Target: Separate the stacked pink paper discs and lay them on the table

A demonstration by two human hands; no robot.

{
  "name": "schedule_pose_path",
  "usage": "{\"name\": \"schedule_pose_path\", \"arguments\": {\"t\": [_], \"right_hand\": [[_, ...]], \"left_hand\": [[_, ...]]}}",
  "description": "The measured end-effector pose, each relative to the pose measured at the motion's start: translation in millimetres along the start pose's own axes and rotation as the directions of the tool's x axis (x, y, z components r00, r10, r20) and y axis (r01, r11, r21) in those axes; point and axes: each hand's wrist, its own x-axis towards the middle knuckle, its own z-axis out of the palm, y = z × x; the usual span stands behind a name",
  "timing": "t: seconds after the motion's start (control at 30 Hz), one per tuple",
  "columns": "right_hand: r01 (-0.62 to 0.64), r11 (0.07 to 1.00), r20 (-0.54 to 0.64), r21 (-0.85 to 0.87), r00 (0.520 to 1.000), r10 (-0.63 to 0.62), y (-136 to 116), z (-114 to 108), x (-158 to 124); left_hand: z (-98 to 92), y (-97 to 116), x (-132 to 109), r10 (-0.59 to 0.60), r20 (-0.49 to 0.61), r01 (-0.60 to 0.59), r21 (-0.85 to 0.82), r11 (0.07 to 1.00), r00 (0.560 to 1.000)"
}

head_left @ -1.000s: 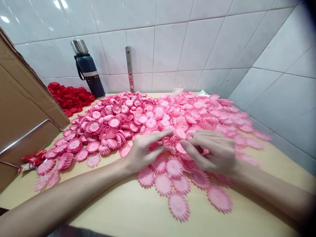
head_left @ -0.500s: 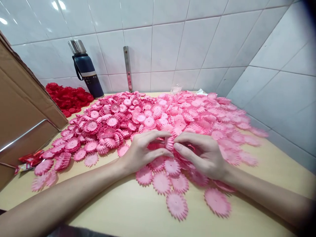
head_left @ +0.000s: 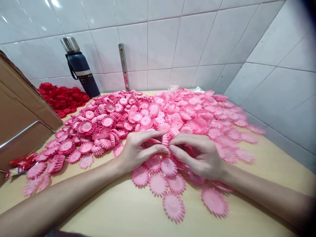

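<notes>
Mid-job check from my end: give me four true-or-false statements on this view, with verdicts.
1. The left hand holds a small pink, saw-edged piece between finger and thumb. True.
2. The two hands are far apart. False: the right hand is close beside the left.
3. A dark-blue, metal-capped bottle stands beside a heap of red pieces. True.
4. The bottle is at far right. False: it is left of the upright grey metal strip.

Ahead of me is a wall of large, glossy, pale tiles, meeting a second tiled wall in a corner to my right. A narrow metal strip stands upright against the tiles, and white light reflections shine at upper left. Before me spreads a smooth, pale yellow table.
</notes>
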Motion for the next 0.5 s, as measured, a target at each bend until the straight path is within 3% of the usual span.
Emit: {"name": "schedule_pose_path", "arguments": {"t": [0.5], "right_hand": [[0.01,0.999,-0.015,-0.054,1.0,-0.011,-1.1,0.0,-0.7]], "left_hand": [[-0.4,0.3,2.3,0.06,0.016,-0.061,0.084,0.995,0.998]]}}
